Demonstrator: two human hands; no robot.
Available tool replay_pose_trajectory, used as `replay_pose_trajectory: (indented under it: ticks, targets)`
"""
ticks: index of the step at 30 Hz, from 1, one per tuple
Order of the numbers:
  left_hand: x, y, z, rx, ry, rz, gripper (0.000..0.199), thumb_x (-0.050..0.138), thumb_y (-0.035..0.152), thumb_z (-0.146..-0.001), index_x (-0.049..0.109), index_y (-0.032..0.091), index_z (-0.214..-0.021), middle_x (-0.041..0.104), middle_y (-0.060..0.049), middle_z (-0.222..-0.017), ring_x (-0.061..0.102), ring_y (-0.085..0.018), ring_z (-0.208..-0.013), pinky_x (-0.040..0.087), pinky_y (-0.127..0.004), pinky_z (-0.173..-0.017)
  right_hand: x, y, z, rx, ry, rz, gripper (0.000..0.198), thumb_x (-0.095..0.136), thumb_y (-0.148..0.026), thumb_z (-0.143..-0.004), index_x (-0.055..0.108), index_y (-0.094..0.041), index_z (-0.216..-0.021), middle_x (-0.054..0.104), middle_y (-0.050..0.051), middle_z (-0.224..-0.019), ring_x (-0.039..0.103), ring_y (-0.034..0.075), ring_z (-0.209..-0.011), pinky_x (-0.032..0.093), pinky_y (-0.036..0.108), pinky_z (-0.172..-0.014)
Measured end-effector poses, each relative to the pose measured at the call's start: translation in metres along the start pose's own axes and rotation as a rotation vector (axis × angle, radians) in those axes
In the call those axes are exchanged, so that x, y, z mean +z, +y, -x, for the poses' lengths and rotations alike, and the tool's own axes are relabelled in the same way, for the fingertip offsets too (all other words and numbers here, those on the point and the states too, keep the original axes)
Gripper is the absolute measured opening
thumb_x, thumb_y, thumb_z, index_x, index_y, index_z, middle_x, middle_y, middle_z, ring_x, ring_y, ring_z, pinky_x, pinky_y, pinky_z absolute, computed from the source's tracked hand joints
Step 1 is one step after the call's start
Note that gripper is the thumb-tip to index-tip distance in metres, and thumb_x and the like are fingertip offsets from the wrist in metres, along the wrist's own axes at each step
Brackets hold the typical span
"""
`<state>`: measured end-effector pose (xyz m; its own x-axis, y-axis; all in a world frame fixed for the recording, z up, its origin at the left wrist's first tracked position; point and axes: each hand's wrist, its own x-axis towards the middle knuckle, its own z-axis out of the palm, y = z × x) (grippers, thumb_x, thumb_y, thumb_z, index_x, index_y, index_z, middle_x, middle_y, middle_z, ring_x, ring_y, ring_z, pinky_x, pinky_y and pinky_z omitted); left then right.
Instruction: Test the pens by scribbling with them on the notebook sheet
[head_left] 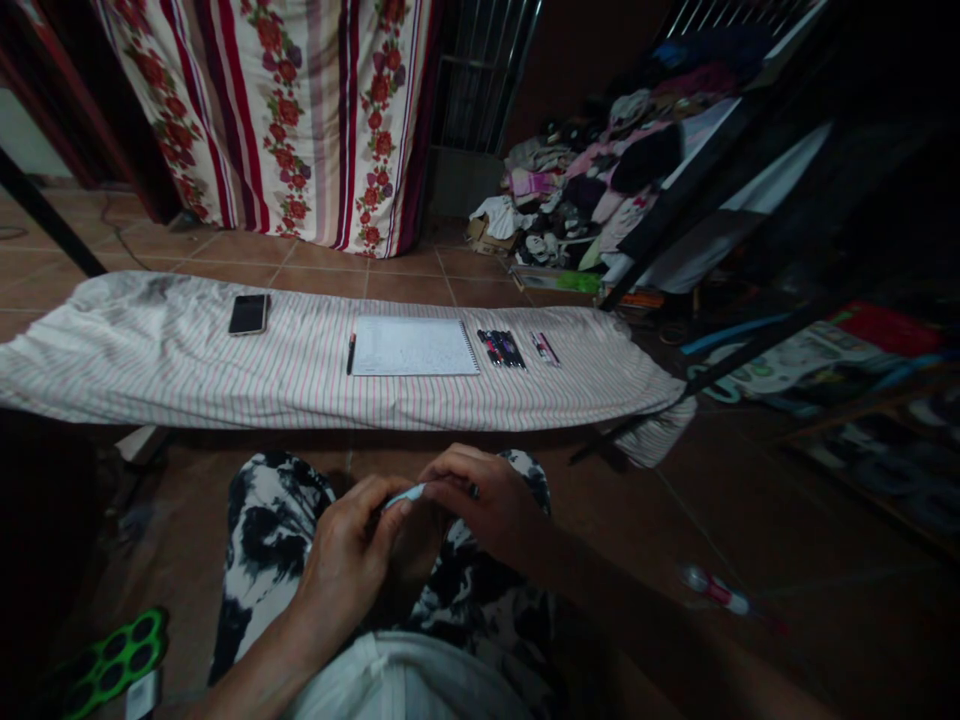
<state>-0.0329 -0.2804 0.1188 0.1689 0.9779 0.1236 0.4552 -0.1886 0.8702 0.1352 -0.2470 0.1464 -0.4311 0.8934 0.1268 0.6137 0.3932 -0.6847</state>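
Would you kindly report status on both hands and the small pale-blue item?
Left hand pinching small pale-blue item. Right hand at its other end, grip unclear. Nothing visible in the way; spiral notebook beyond, on striped cloth.

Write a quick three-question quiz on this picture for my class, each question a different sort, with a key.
1. Fill the gap: on the striped cloth, the notebook lies between the phone and a row of ____.

2. What does the left hand hold?
a) a bottle
b) a small pale-blue thing
c) a shoe

3. True or false: the right hand is close beside the left hand.

Key: 1 pens; 2 b; 3 true.
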Motion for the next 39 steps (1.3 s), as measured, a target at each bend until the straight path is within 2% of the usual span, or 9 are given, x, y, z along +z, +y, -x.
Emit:
replay_pose_trajectory:
  ticks: [7, 10, 14, 18, 20, 25, 34, 39]
  targets:
    - [0.0026, 0.0021, 0.0044, 0.15, 0.05, -0.144, 0.02, 0.045, 0.025, -0.086, 0.062, 0.019, -0.094, 0.064, -0.003, -0.083, 0.06, -0.015, -0.08, 0.046, -0.024, -0.07, 0.0053, 0.0011, 0.0046, -0.04, 0.053, 0.185, 0.031, 0.043, -0.029, -0.087, 0.047, -0.017, -0.059, 0.045, -0.003, -0.057, 0.043, 0.01, -0.056, 0.028, 0.024, -0.054]
    - [0.0047, 0.0008, 0.0058, 0.182, 0.062, -0.159, 0.019, 0.045, 0.025, -0.086, 0.061, 0.02, -0.095, 0.064, -0.003, -0.082, 0.06, -0.015, -0.08, 0.046, -0.024, -0.07, 0.0074, 0.0017, 0.0053, -0.038, 0.042, 0.194, 0.035, 0.038, -0.03, -0.089, 0.044, -0.017, -0.057, 0.042, -0.003, -0.055, 0.041, 0.009, -0.054, 0.027, 0.024, -0.053]
    - [0.0061, -0.0022, 0.0049, 0.105, 0.064, -0.101, 0.02, 0.045, 0.027, -0.086, 0.061, 0.02, -0.095, 0.065, -0.003, -0.087, 0.06, -0.016, -0.084, 0.046, -0.025, -0.074, 0.0058, 0.0009, 0.0055, -0.03, 0.016, 0.14, 0.037, 0.036, -0.03, -0.09, 0.05, -0.017, -0.059, 0.049, -0.001, -0.057, 0.047, 0.011, -0.057, 0.032, 0.024, -0.055]
    - [0.0051, -0.0051, 0.0015, -0.056, 0.034, 0.023, 0.022, 0.045, 0.032, -0.086, 0.061, 0.02, -0.094, 0.066, -0.003, -0.088, 0.061, -0.016, -0.081, 0.047, -0.025, -0.072, 0.0009, -0.0006, 0.0041, -0.04, 0.056, 0.019, 0.017, 0.048, -0.026, -0.085, 0.062, -0.016, -0.087, 0.063, 0.004, -0.081, 0.057, 0.014, -0.074, 0.041, 0.024, -0.066]
    - [0.0046, -0.0059, 0.0001, -0.102, 0.006, 0.079, 0.024, 0.045, 0.034, -0.086, 0.062, 0.019, -0.095, 0.067, -0.003, -0.087, 0.062, -0.017, -0.08, 0.047, -0.026, -0.071, -0.0006, -0.0003, 0.0031, -0.067, 0.06, -0.031, 0.016, 0.052, -0.022, -0.083, 0.062, -0.017, -0.094, 0.065, 0.004, -0.087, 0.059, 0.014, -0.079, 0.043, 0.024, -0.07]
    - [0.0052, -0.0057, -0.0009, -0.143, -0.013, 0.147, 0.025, 0.047, 0.035, -0.084, 0.062, 0.018, -0.094, 0.067, -0.004, -0.086, 0.062, -0.017, -0.079, 0.046, -0.025, -0.069, 0.0006, 0.0019, 0.0015, -0.123, 0.077, -0.063, 0.013, 0.052, -0.015, -0.081, 0.065, -0.018, -0.082, 0.066, 0.003, -0.081, 0.06, 0.014, -0.078, 0.045, 0.025, -0.07]
    - [0.0052, -0.0021, -0.0004, -0.137, -0.012, 0.137, 0.023, 0.047, 0.034, -0.085, 0.063, 0.019, -0.093, 0.066, -0.002, -0.084, 0.061, -0.017, -0.079, 0.045, -0.025, -0.071, 0.0009, -0.0006, -0.0007, -0.03, 0.075, -0.022, 0.01, 0.054, -0.013, -0.079, 0.064, -0.017, -0.078, 0.066, 0.003, -0.079, 0.06, 0.014, -0.077, 0.044, 0.025, -0.069]
    - [0.006, -0.0035, 0.0015, -0.12, -0.004, 0.109, 0.022, 0.046, 0.034, -0.085, 0.062, 0.02, -0.091, 0.066, -0.002, -0.084, 0.061, -0.017, -0.078, 0.046, -0.025, -0.069, 0.0033, -0.0002, 0.0007, 0.001, 0.045, 0.055, 0.008, 0.054, -0.019, -0.081, 0.061, -0.016, -0.077, 0.062, 0.001, -0.076, 0.057, 0.013, -0.072, 0.04, 0.024, -0.064]
